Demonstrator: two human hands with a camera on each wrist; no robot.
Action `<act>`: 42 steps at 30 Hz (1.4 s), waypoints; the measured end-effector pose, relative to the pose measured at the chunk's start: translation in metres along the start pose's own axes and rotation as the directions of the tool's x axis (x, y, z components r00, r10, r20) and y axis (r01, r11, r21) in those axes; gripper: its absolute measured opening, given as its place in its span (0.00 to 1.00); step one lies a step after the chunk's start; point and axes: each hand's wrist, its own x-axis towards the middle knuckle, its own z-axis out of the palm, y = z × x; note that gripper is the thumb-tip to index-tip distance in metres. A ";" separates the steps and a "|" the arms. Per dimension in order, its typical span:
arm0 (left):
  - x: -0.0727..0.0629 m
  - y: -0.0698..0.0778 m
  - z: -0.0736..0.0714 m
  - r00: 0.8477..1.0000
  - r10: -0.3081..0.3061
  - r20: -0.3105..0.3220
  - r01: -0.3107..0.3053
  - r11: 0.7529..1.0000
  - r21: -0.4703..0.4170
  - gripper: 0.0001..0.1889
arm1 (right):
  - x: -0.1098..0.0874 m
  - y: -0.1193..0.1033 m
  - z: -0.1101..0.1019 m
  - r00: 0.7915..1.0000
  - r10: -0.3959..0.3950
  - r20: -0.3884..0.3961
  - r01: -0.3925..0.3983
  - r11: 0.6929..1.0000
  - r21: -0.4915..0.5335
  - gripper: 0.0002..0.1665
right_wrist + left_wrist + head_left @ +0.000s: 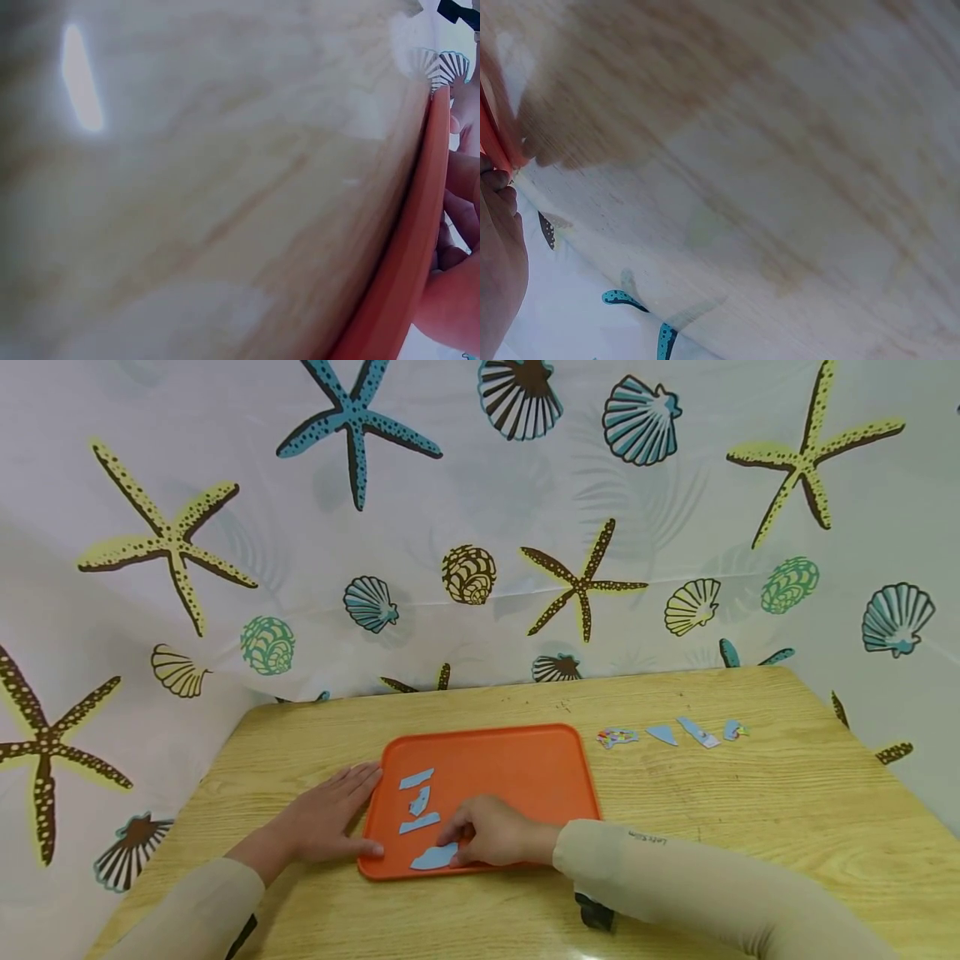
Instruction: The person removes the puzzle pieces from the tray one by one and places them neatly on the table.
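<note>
On the orange tray (495, 768), my right hand (491, 833) pinches the right end of a light-blue torn paper piece (431, 859) near the front-left corner. Three smaller light-blue pieces lie in a column behind it: a strip (417, 778), a jagged scrap (420, 801) and another strip (420, 823). My left hand (333, 814) rests against the tray's left edge, fingers extended and thumb on the rim. The left wrist view catches only part of that left hand (499, 255). In the right wrist view the tray's side (409, 277) partly hides the right fingers.
Several more cut pieces lie right of the tray on the wooden table (712, 802): a multicoloured one (618, 737), a blue triangle (662, 735), a long strip (697, 732) and a small scrap (734, 730). A shell-and-starfish cloth (450, 485) hangs behind the table.
</note>
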 end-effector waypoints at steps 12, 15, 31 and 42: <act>-0.001 0.000 -0.002 1.000 0.007 -0.014 -0.007 1.000 -0.005 0.60 | -0.002 -0.004 -0.001 1.000 0.006 0.025 -0.006 1.000 -0.021 0.11; -0.001 0.001 -0.002 1.000 0.005 -0.011 -0.005 1.000 -0.013 0.60 | -0.002 -0.004 -0.001 1.000 0.003 0.026 -0.001 0.999 -0.050 0.10; -0.001 -0.001 0.000 1.000 0.010 -0.010 -0.010 1.000 -0.002 0.60 | -0.003 -0.003 -0.001 0.999 0.048 0.012 -0.048 0.999 -0.006 0.09; -0.002 0.000 -0.001 1.000 0.011 -0.014 -0.011 1.000 -0.015 0.60 | -0.006 -0.002 -0.011 0.997 0.062 -0.051 -0.061 0.998 0.012 0.10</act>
